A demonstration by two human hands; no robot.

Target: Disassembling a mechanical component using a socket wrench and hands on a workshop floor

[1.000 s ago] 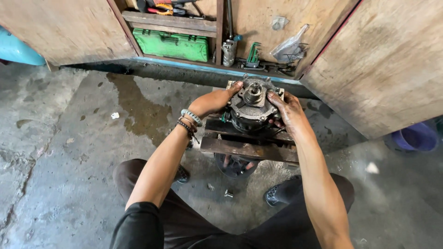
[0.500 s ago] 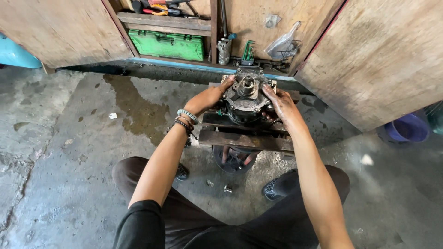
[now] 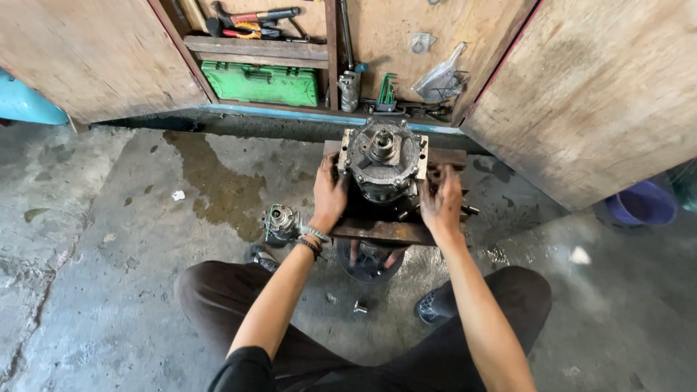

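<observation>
A dark round metal machine part (image 3: 382, 160) with a central shaft stands upright on a rusty steel stand (image 3: 381, 231) in front of me. My left hand (image 3: 330, 192) presses flat against the part's left side, fingers spread, with bracelets on the wrist. My right hand (image 3: 441, 199) rests on the right side of the part and the stand, fingers spread. Neither hand is closed around anything. I sit low with my legs on either side of the stand.
A small round metal component (image 3: 281, 221) lies on the concrete floor to the left. Loose small parts (image 3: 359, 307) lie below the stand. An open wooden cabinet holds a green case (image 3: 261, 83) and hand tools (image 3: 254, 18). A purple tub (image 3: 642, 203) stands at right.
Both hands have slid from the top of the machine part down to its sides. The view has moved closer and now looks more straight down at the part.
</observation>
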